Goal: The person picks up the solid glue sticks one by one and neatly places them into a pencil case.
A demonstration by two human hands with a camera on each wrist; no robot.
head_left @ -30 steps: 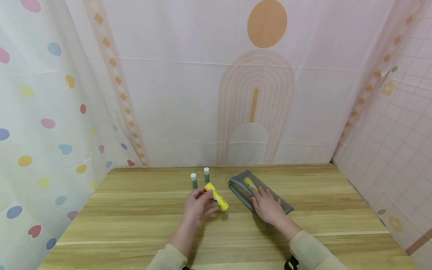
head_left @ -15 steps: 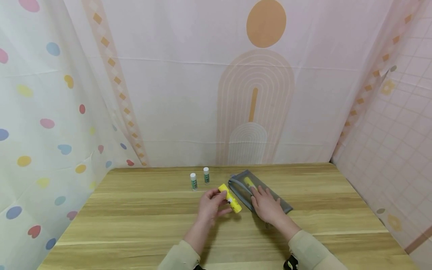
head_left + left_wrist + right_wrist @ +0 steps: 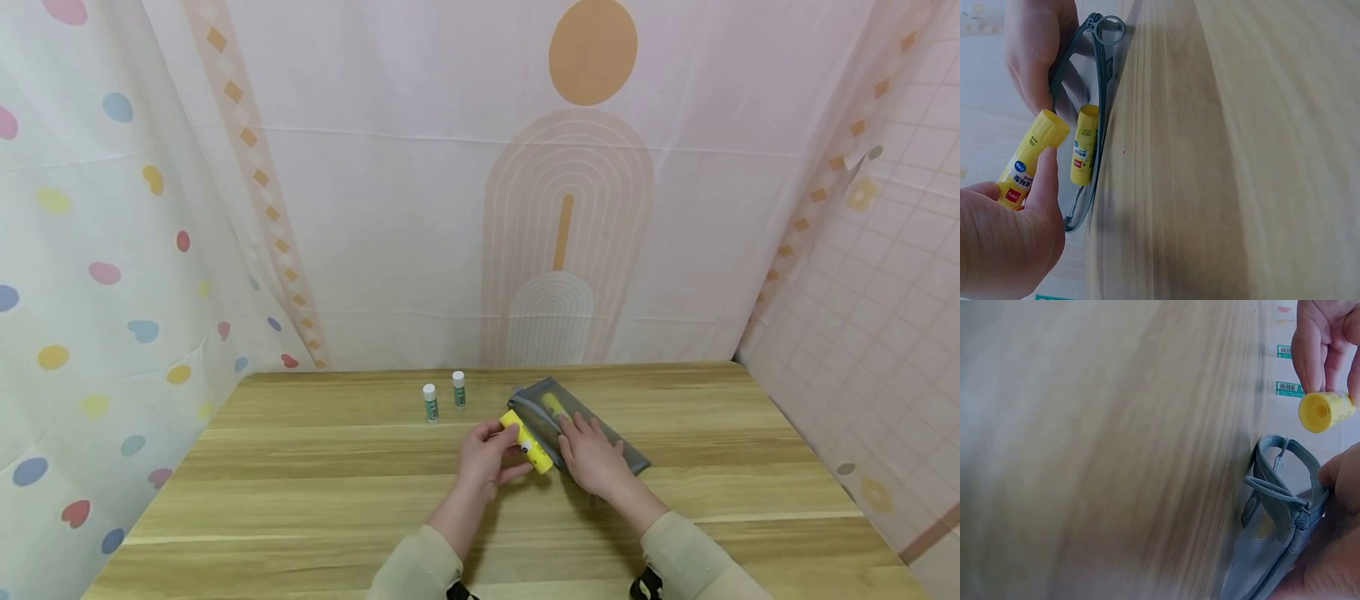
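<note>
My left hand (image 3: 483,458) pinches a yellow glue stick (image 3: 531,447) between thumb and fingers. It holds the stick at a tilt, right beside the mouth of a grey mesh zip pouch (image 3: 633,454). My right hand (image 3: 596,458) lies over the pouch and grips the upper edge of its opening, with the thumb (image 3: 1332,472) at the rim. The mouth gapes in the left wrist view, where a second yellow glue stick (image 3: 1084,150) lies inside. A ring pull (image 3: 1110,30) hangs at one end of the zip.
Two small green tubes with white caps, a nearer tube (image 3: 431,404) and a farther tube (image 3: 459,392), stand upright left of the pouch. The wooden table (image 3: 300,483) ends at a patterned curtain (image 3: 405,250) behind, with more curtain on both sides.
My left hand has carried the yellow glue stick to the right, up to the mouth of the pouch. My right hand and the pouch have stayed in place.
</note>
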